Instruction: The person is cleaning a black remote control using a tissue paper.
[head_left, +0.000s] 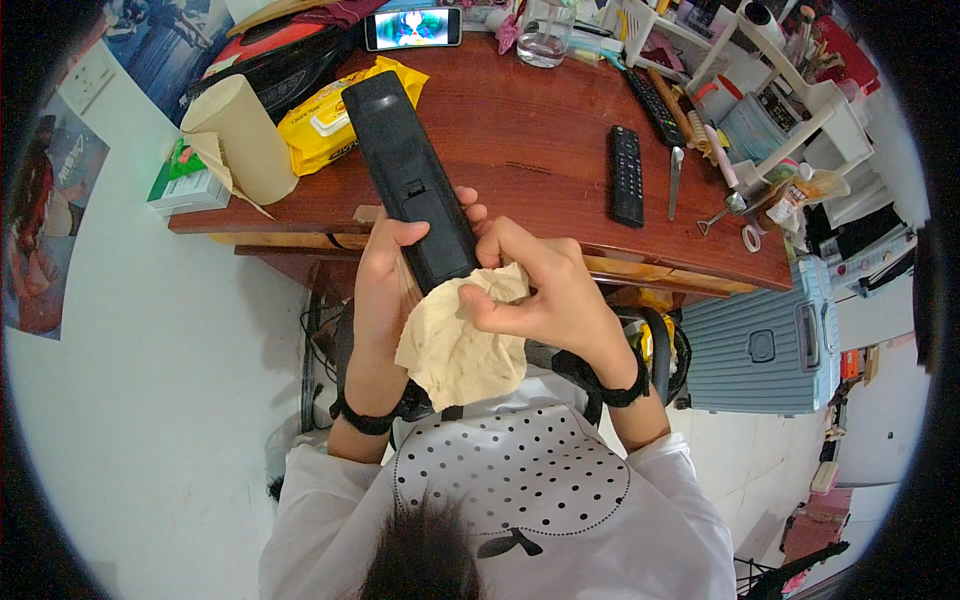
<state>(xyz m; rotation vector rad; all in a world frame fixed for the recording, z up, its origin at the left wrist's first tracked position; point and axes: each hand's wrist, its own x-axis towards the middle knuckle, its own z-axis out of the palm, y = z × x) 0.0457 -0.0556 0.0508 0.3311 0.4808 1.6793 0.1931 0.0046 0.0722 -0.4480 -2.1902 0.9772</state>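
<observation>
A black remote control (409, 176) is tilted in my left hand (386, 292), its back with the battery cover facing up and my thumb on that cover. My right hand (551, 292) pinches a crumpled beige paper towel (465, 345) between thumb and fingers at the lower end of the remote. The paper hangs over that end and hides it. Both hands are just off the front edge of a reddish-brown wooden desk (525, 112). A second black remote (626, 176) lies on the desk to the right.
At the left stand a paper towel roll (247, 142) and a yellow wipes pack (322, 124). A lit phone (412, 28) and a drinking glass (544, 37) are at the back. To the right are another remote (652, 105), tweezers (675, 184), a white rack (810, 112) and, below, a suitcase (757, 345).
</observation>
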